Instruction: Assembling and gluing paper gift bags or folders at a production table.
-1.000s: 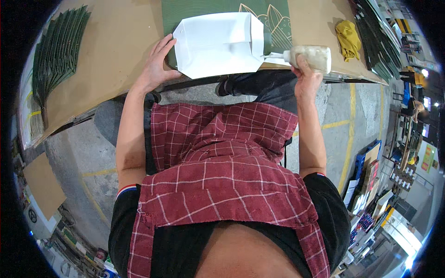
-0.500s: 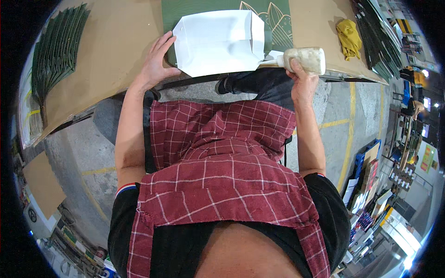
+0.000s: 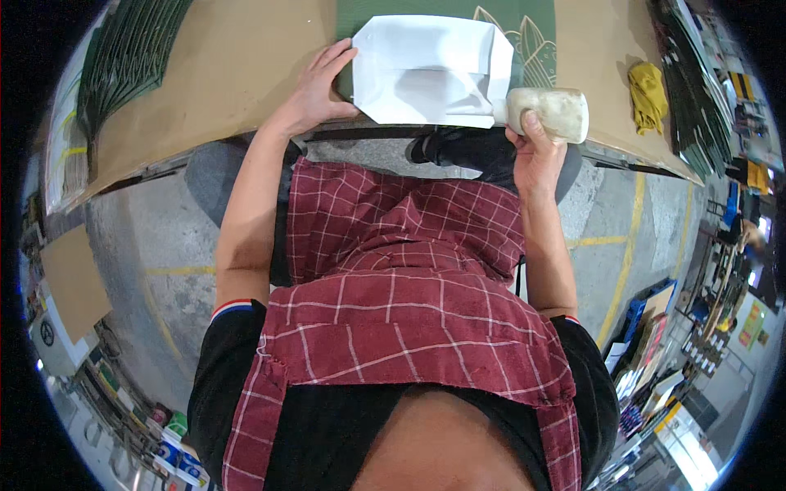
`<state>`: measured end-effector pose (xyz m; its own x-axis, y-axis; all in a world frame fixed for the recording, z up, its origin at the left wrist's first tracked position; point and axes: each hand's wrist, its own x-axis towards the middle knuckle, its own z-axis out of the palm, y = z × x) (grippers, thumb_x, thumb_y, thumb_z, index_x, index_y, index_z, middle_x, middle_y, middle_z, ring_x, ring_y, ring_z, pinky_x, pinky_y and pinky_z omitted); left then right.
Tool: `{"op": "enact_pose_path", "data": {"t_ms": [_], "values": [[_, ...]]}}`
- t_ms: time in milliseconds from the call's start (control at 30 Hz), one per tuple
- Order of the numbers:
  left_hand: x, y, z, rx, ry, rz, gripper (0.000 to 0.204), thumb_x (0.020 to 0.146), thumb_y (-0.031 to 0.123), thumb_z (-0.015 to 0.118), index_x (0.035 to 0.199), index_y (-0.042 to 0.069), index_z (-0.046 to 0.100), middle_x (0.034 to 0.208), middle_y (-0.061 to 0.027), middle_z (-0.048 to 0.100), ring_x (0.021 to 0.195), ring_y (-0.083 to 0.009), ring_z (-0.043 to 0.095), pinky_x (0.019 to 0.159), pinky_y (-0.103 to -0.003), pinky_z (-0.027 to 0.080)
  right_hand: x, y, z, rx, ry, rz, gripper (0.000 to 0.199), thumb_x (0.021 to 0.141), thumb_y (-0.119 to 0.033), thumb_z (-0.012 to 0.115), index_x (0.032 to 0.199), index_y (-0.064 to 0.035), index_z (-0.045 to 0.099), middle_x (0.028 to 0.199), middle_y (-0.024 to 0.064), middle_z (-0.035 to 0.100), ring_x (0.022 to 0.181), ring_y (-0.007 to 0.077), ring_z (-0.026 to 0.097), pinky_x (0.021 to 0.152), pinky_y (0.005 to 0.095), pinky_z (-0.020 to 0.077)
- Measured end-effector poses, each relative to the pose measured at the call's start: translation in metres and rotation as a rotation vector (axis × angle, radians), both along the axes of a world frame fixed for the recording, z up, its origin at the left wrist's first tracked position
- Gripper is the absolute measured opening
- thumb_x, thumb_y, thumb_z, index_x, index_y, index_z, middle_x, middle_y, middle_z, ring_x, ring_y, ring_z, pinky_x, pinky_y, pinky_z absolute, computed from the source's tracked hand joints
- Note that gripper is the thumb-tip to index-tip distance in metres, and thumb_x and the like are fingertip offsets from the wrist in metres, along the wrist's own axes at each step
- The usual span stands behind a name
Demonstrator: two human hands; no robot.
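Observation:
A white-lined paper bag bottom [image 3: 422, 61] lies unfolded into a long eight-sided shape near the table's front edge, on top of a green printed bag panel [image 3: 536, 75]. My left hand [image 3: 315, 98] is at its left end, fingers stretched along the edge and thumb spread away by the near corner. At the right end, my right hand [image 3: 536, 155] grips a cloudy white squeeze bottle [image 3: 548, 114], tilted on its side. The bottle points left, over the right-hand folds of the paper; its thin nozzle is hard to make out against the white.
Stacks of folded dark green bags stand on the table at the left [image 3: 131, 61] and right [image 3: 696, 90]. A crumpled yellow cloth [image 3: 647, 96] lies beside the right stack. Brown board [image 3: 237, 65] covers the tabletop. A flat brown cardboard piece [image 3: 75, 282] sits lower left.
The whole view has shifted, so the table things appear farther right. Relative to the paper, the bottle has moved left, from the near right corner to over the right-hand folds.

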<state>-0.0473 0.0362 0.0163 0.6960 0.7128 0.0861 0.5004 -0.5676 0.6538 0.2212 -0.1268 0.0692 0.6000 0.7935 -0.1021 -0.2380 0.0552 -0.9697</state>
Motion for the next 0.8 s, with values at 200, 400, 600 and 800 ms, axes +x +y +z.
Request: {"op": "enact_pose_path", "data": {"t_ms": [200,400,600,800], "values": [[-0.002,-0.003,-0.001,0.02,0.012,0.005,0.084,0.057,0.017,0.071,0.132,0.01,0.033,0.141,-0.0073,0.024,0.13,-0.0256,0.02,0.108,-0.037,0.017,-0.047,0.018,-0.007,0.007,-0.07,0.206,0.03,0.075,-0.008,0.063,0.102,-0.0022,0.052,0.088,0.0061,0.057,0.07,0.0132,0.055,0.057,0.0238,0.0466],[-0.01,-0.001,-0.003,0.025,0.001,-0.017,0.085,0.058,0.027,0.071,0.132,0.007,0.033,0.14,-0.0104,0.024,0.13,-0.0286,0.02,0.107,-0.039,0.018,-0.068,0.027,-0.013,0.053,-0.121,0.217,0.026,0.074,-0.005,0.066,0.096,-0.0008,0.054,0.079,0.0049,0.057,0.064,0.0124,0.052,0.053,0.0231,0.0419],[0.002,0.005,-0.006,0.072,-0.029,-0.038,0.084,0.059,0.028,0.071,0.131,0.006,0.034,0.139,-0.0116,0.026,0.129,-0.0292,0.021,0.107,-0.039,0.019,-0.047,0.024,-0.013,0.034,-0.255,0.159,0.022,0.072,-0.005,0.065,0.092,-0.0005,0.056,0.076,0.0041,0.057,0.062,0.0119,0.051,0.054,0.0233,0.0417],[-0.006,0.004,-0.011,0.037,-0.156,-0.055,0.084,0.059,0.03,0.073,0.13,0.005,0.035,0.137,-0.0129,0.03,0.128,-0.0292,0.025,0.106,-0.04,0.019,-0.034,0.018,0.003,0.027,-0.367,0.082,0.04,0.061,-0.011,0.074,0.095,0.0007,0.056,0.085,0.0069,0.06,0.078,0.0167,0.057,0.071,0.0296,0.0471]]}}
